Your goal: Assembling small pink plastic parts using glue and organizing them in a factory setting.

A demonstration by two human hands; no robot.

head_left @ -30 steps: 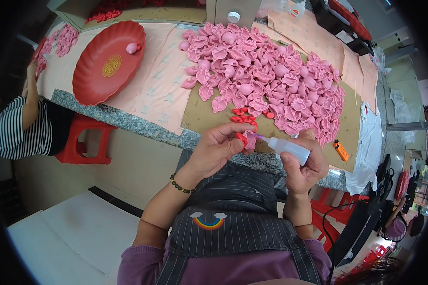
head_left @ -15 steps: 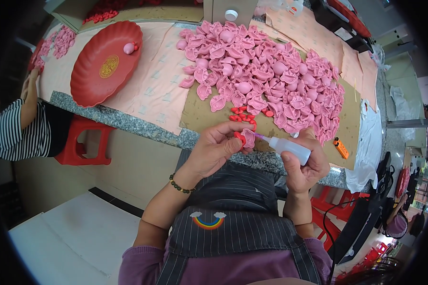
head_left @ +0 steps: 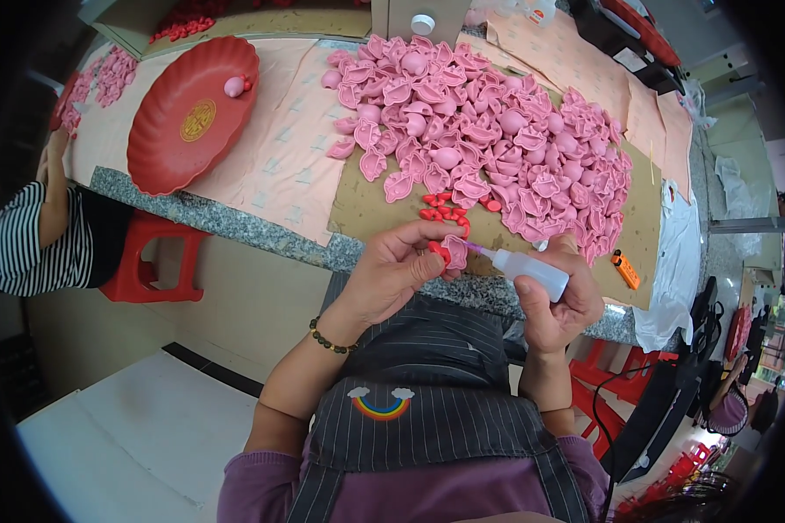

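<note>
- Left hand [head_left: 392, 270] pinches a small pink piece [head_left: 454, 250] with a red bit.
- Right hand [head_left: 563, 301] grips a glue bottle [head_left: 532, 268] (nozzle pointing left), its tip touching the piece.

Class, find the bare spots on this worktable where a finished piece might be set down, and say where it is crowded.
Free: the pale pink paper sheet between the red scalloped plastic tray and the heap of pink moulded pieces; also the brown cardboard below that heap. Crowded: the heap itself and the small red pieces nearby.
</note>
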